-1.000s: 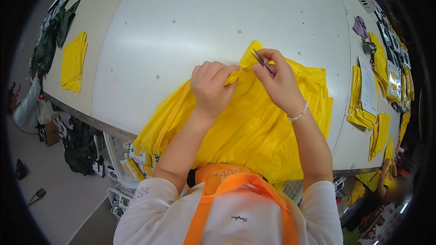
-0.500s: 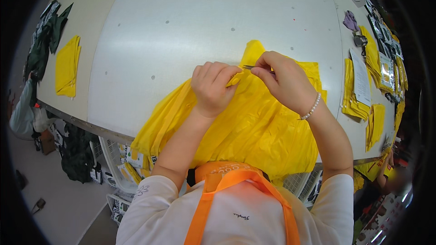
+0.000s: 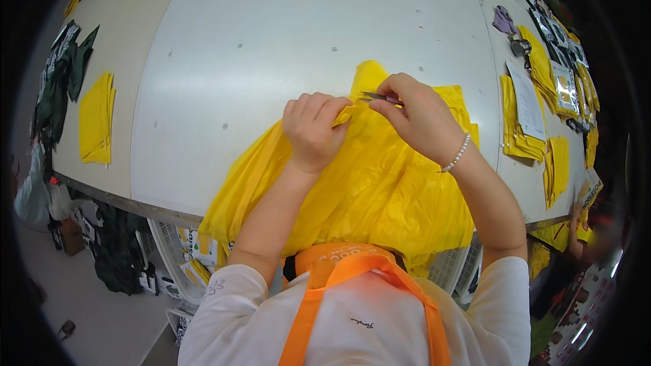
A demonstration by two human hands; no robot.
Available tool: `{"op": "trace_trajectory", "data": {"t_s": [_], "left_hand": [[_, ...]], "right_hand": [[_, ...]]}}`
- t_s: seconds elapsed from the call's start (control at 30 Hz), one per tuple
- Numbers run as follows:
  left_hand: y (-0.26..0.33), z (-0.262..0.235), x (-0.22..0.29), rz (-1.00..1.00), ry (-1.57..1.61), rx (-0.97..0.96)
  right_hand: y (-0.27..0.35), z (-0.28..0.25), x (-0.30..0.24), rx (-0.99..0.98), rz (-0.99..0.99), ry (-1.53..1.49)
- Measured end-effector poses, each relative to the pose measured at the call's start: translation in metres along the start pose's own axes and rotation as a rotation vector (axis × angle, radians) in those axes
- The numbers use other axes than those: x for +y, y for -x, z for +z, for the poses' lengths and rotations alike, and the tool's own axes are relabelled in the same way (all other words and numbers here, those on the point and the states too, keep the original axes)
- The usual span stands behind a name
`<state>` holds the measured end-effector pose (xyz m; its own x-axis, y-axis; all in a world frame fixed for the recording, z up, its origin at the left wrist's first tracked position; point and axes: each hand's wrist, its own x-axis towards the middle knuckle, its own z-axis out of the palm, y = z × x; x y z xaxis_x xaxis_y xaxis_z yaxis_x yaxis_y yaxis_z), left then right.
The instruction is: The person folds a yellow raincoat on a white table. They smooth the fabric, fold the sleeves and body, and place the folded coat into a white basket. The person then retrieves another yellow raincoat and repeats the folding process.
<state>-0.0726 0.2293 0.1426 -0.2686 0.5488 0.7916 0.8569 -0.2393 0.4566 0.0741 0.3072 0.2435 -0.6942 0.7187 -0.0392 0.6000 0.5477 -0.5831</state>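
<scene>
A large piece of thin yellow fabric (image 3: 380,190) lies bunched over the table's front edge and hangs towards my orange apron. My left hand (image 3: 313,129) is closed on it, pinching a small fold between thumb and forefinger. Slim dark metal thread snips (image 3: 374,96) are held by my right hand (image 3: 424,122), which wears a beaded bracelet. Their tips point left, just beyond the pinched fold, and the blades look slightly apart. Whether a thread lies between them is too small to tell.
Folded yellow pieces (image 3: 96,118) lie at the table's left. On the right are more yellow stacks with a paper sheet (image 3: 525,102), a purple cloth (image 3: 504,20) and packaged goods. White baskets (image 3: 173,251) stand below the front edge. Another person's arm (image 3: 576,234) shows at far right.
The snips' blades, which looked closed before, now look parted near the fold. Both hands keep their holds. The whole view has shifted slightly.
</scene>
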Motion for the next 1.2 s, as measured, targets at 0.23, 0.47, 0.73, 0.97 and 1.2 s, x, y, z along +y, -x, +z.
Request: {"op": "trace_trajectory", "data": {"t_s": [0.23, 0.47, 0.73, 0.97, 1.2], "left_hand": [[0.0, 0.0, 0.002, 0.035, -0.01, 0.008], [0.001, -0.001, 0.0, 0.049, -0.011, -0.005], [0.001, 0.0, 0.001, 0.063, -0.004, -0.017], [0.002, -0.004, -0.002, 0.07, -0.008, -0.014], [-0.003, 0.002, 0.005, 0.059, 0.029, -0.064]], "right_hand": [[0.0, 0.001, -0.006, -0.047, 0.019, 0.108], [-0.001, -0.003, -0.014, -0.076, -0.015, 0.221], [-0.008, -0.008, -0.013, -0.155, 0.037, 0.196], [-0.009, -0.007, -0.017, -0.156, 0.02, 0.236], [0.006, -0.013, 0.0, -0.04, 0.059, 0.113]]}}
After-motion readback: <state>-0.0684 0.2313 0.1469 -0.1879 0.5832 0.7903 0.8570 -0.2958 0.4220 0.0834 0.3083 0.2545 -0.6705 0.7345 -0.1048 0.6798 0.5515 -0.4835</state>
